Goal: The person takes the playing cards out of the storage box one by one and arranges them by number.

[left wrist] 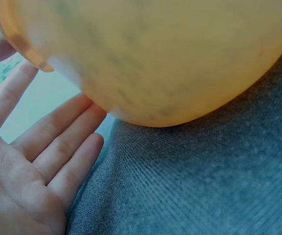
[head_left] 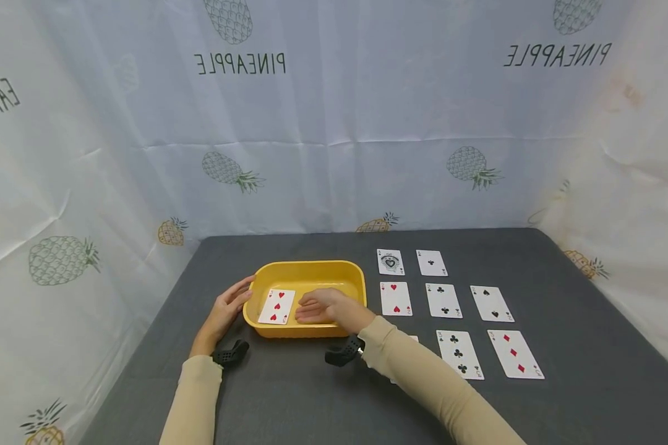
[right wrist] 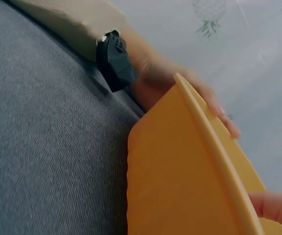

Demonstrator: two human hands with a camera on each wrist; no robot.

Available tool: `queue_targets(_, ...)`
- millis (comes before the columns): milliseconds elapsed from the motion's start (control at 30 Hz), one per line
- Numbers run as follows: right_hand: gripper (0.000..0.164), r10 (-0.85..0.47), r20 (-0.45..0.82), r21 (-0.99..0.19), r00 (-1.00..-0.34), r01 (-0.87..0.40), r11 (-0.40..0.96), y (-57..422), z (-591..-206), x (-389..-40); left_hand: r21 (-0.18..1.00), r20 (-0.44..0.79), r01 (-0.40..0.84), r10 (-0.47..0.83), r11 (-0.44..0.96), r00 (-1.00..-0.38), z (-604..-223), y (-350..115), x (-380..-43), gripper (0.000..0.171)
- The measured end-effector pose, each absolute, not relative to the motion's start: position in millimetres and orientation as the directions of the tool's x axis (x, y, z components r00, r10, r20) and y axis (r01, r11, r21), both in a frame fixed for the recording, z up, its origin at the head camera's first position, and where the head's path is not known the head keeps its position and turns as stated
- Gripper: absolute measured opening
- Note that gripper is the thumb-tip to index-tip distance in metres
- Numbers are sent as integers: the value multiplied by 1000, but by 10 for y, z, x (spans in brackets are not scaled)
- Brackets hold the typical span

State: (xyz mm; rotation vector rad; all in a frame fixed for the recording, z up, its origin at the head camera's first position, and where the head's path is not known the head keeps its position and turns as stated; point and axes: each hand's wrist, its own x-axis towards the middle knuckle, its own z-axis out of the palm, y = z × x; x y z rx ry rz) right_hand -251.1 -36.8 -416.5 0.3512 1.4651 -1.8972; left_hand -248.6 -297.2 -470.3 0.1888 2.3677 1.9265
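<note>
A yellow plastic tray point(head_left: 306, 331) stands on the dark table, with a three of hearts point(head_left: 276, 307) face up in its left part. At the tray's left end is my left hand point(head_left: 228, 312), its fingers extended along the rim and side wall. In the left wrist view, the fingers point(left wrist: 65, 142) are straight and reach the tray's wall. My right hand point(head_left: 328, 308) is inside the tray, just right of the three of hearts, its fingers loosely bent and no card showing in them. Part of its thumb point(right wrist: 273, 205) shows over the tray in the right wrist view.
Face-up playing cards lie in rows right of the tray, among them an ace of clubs point(head_left: 432, 263), a two of hearts point(head_left: 396, 299) and a three of diamonds point(head_left: 515, 354). The right sleeve point(head_left: 423, 383) partly covers one card point(head_left: 414, 338). Pineapple-print curtains point(head_left: 334, 111) enclose the table.
</note>
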Motion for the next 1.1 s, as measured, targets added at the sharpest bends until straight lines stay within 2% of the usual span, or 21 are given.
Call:
queue_targets(233, 41, -453, -463, -833, -761, 549, -70, -326, -4149, -2362, 980, 8, 37, 147, 198, -989, -4683, -2960, -2474, 57)
queue_targets(333, 41, -459, -443, -848, -770, 526, -65, -330, -4148, -2339, 980, -1, 28, 145, 198, -989, -4675, -2954, -2472, 58)
queue_targets(600, 32, -272, -598, -755, -754, 644, -124, -635, -4174, -2470, 978, -11, 19, 142, 208, -990, -4676, -2962, -2474, 57)
queue_targets(800, 28, -158, -609, -777, -777, 625, -74, -769, -4200, -2568, 980, 17, 46, 149, 192, -989, -4687, -2966, -2503, 57)
queue_targets(1100, 22, -167, -601, -793, -782, 609, -1, -817, -4238, -2580, 980, 26, 53, 140, 193, -990, -4718, -2985, -2492, 57)
